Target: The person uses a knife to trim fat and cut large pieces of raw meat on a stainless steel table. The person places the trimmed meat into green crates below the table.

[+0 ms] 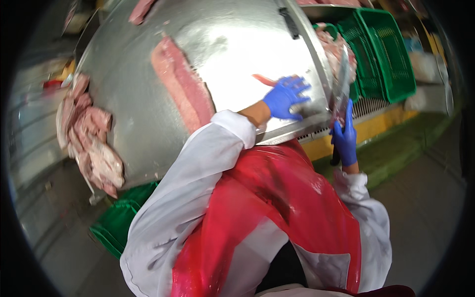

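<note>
Fingers (300,101) of the left hand (284,99), in a blue glove, are spread wide with the back of the hand turned up, over the near right part of the metal desk (232,54); whether they press on the surface or hang just above it cannot be told. That arm, in a white sleeve (198,153), reaches across the desk's near edge, bent at the wrist so that the hand points toward the right edge. A thin red strip of meat (263,79) lies on the desk just beside this hand, on its far side; contact is unclear. Just outside the desk's right edge, the right hand (346,141), also gloved in blue, is wrapped around the knife (341,81), one finger stretched up along it and the blade pointing toward the desk's far side. Beyond the blade, meat scraps (327,45) sit by the desk's right edge, next to a green crate (391,59). A long slab of meat (180,81) lies across the middle of the desk, well apart from the spread fingers, its near end meeting the sleeve in view. More meat pieces (91,141) are heaped at the desk's left edge.
</note>
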Demonstrator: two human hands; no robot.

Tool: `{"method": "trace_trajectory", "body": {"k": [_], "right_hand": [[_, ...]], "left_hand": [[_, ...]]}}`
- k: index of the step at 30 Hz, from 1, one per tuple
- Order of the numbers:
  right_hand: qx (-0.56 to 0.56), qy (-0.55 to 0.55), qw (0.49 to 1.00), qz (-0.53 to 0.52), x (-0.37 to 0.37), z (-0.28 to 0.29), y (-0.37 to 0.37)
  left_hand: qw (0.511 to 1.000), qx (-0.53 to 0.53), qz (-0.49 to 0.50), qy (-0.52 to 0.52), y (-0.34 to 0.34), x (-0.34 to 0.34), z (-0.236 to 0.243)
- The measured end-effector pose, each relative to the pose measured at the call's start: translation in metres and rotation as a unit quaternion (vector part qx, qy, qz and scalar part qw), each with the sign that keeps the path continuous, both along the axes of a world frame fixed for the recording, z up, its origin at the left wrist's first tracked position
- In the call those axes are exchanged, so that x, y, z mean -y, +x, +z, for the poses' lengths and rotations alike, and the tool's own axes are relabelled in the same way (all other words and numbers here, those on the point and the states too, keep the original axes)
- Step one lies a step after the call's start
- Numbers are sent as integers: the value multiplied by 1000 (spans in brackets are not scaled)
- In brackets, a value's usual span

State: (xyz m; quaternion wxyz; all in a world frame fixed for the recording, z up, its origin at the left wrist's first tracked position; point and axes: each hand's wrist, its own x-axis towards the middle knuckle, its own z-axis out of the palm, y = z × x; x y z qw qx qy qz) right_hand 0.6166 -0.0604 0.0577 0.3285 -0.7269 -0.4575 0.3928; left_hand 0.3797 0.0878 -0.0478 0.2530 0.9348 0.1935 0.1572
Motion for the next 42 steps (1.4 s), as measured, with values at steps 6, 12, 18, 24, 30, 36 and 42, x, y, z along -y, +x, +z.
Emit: {"method": "trace_trajectory", "body": {"k": [6, 12, 18, 24, 30, 36, 42], "right_hand": [[-49, -28, 998, 3, 13, 8, -15], [-62, 1, 988, 139, -18, 3, -21], [12, 61, 963, 261, -69, 3, -44], [-27, 22, 938, 345, -102, -7, -79], [-57, -1, 928, 368, -106, -13, -109], [-176, -114, 937, 279, -109, -17, -170], [-217, -108, 941, 238, -161, -57, -301]], "left_hand": [[999, -27, 16, 24, -59, 68, 10], [984, -102, 148, -15, -158, 143, 37], [915, -142, 375, -47, -255, 218, 51], [795, -165, 584, 6, -362, 278, 35], [699, -215, 679, 66, -420, 381, 29], [724, -114, 673, 105, -389, 224, 56], [558, 241, 707, -361, -318, -17, 28]]}}
